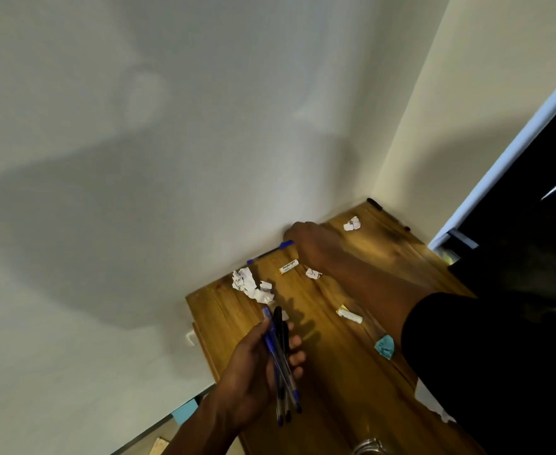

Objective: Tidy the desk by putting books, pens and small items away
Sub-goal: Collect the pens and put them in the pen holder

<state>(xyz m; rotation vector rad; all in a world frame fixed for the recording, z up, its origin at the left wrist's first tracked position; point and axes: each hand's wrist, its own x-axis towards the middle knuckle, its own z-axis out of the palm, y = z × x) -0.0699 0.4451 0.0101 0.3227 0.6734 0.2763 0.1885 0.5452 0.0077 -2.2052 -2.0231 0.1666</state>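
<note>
While left hand (263, 366) grips pens (281, 362), right hand (309, 244) touches blue pen (271, 251)

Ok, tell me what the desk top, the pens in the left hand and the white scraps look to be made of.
Desk top: wood or wood-look laminate, glossy; grain lines and a light glare show.
Pens held in the left hand: plastic, with clear barrels and blue or black caps.
White scraps: crumpled paper, matte, creased, with faint print.
</note>
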